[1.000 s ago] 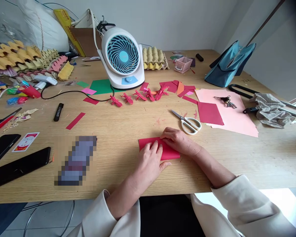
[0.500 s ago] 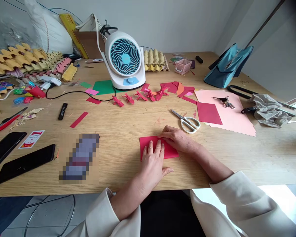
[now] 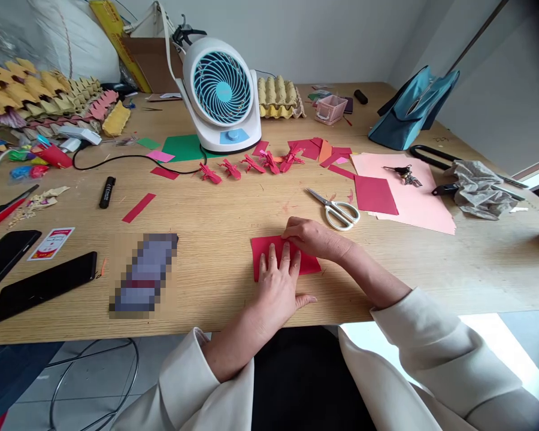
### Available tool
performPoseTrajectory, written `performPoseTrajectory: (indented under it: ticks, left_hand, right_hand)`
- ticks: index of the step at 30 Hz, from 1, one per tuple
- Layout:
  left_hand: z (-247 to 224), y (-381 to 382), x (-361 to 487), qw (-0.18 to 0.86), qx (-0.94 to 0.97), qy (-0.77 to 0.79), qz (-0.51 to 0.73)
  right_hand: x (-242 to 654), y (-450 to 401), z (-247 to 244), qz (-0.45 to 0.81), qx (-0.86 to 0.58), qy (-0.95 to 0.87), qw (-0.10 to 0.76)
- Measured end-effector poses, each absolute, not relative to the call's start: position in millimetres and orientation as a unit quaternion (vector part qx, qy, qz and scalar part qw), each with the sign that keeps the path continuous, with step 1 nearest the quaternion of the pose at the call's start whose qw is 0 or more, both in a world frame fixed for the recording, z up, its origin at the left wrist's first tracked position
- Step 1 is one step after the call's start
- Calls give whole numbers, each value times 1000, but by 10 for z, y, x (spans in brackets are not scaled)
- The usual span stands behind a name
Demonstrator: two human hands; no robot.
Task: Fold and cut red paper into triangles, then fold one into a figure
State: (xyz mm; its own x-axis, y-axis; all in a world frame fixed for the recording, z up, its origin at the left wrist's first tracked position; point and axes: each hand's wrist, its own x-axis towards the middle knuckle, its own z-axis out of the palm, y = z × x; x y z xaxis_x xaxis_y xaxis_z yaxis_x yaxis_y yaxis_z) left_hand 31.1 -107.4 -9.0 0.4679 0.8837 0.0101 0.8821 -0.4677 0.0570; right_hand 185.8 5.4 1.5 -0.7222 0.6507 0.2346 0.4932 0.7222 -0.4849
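Note:
A red sheet of paper [image 3: 263, 244], which looks folded, lies flat near the table's front edge. My left hand [image 3: 278, 284] rests on its middle, fingers spread and stretched out, thumb pointing right. At the paper's upper edge, my right hand [image 3: 312, 236] has its fingers curled together and pressed onto the sheet; its thumb is mostly hidden. Scissors with white handles [image 3: 341, 214] lie just beyond my right hand, blades pointing away to the left. Further back stands a row of several small folded red paper figures [image 3: 230, 169].
A white fan [image 3: 224, 93] stands at the back. Red paper [image 3: 377, 194] and pink sheets [image 3: 424, 206] lie to the right, with keys [image 3: 406, 175] on the pink. Dark phones [image 3: 45, 287], a black marker [image 3: 107, 193] and a red paper strip [image 3: 139, 208] lie left. A blue bag [image 3: 406, 114] sits back right.
The head view has shifted slightly, so the table sits higher in the picture. Both hands stay on the red paper, with barely any movement against it.

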Motion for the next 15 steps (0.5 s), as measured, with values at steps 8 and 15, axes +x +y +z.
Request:
performPoseTrajectory:
  ticks: [8,15]
  left_hand:
    - [-144,-1110,285,29,852,520,49]
    - [-216,-1135,254,28,857,510,61]
  right_hand:
    - [1860,34,-52,202,-332,-896,215]
    - [1901,55,-108,206,-326,-897,216]
